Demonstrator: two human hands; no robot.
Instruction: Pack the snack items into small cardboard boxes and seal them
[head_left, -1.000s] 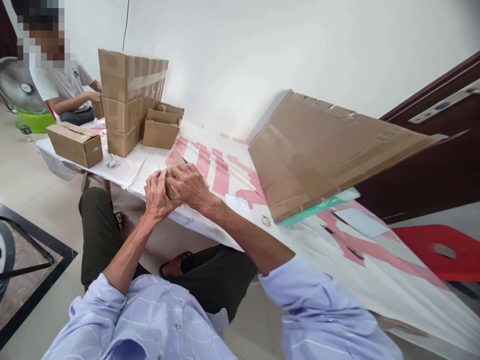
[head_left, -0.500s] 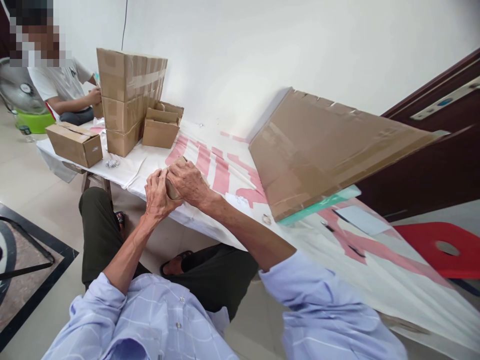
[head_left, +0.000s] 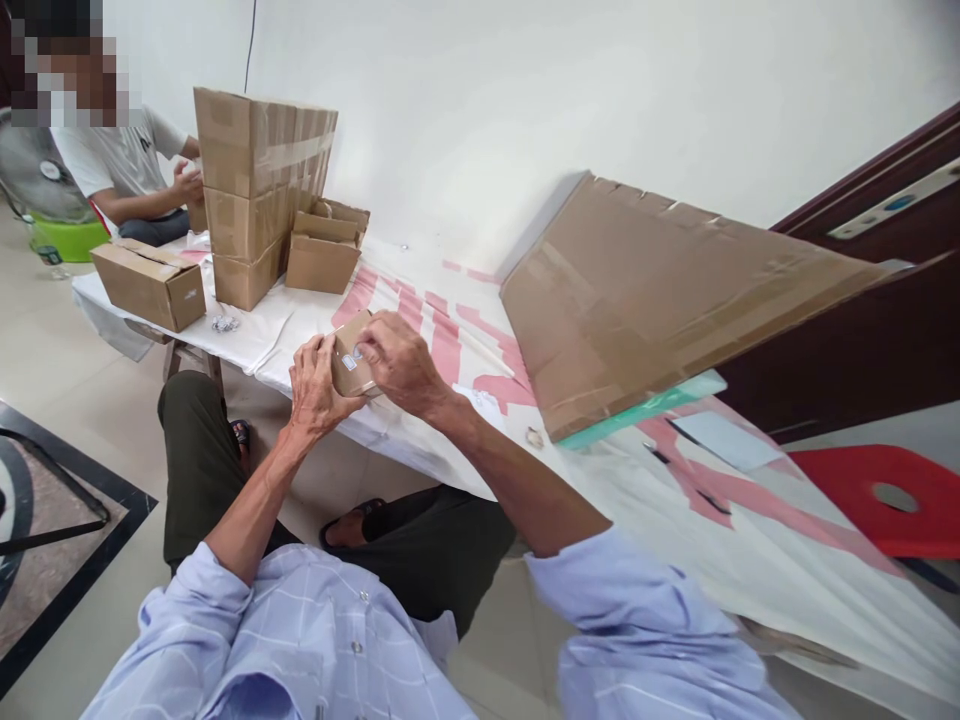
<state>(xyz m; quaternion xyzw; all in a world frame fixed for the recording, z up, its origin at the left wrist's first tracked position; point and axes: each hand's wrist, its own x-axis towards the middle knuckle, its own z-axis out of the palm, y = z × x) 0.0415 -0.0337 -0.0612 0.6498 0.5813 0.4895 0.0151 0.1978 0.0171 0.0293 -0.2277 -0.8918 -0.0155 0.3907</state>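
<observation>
A small cardboard box (head_left: 346, 383) is held just above the near edge of the table, its face with a small white-and-blue label turned up. My left hand (head_left: 313, 388) grips this box from its left side, thumb along the lower edge. Over the box's right part, my right hand (head_left: 401, 362) is closed, thumb and fingertips pinched together at the surface beside the label. Whatever is between those fingertips is too small to make out. The box's right side is partly hidden by that hand.
Taped cartons (head_left: 247, 200) stand stacked beyond my hands, beside an open carton (head_left: 322, 262) and a long box (head_left: 148, 285). A large cardboard sheet (head_left: 675, 290) leans at the right. Someone in a white shirt (head_left: 124, 160) sits at the far left. A red stool (head_left: 862, 490) is at the right.
My right hand has lifted off its grip across the box and shifted slightly right, its fingers now pinched at the face. The label has come into view. My left hand keeps its hold.
</observation>
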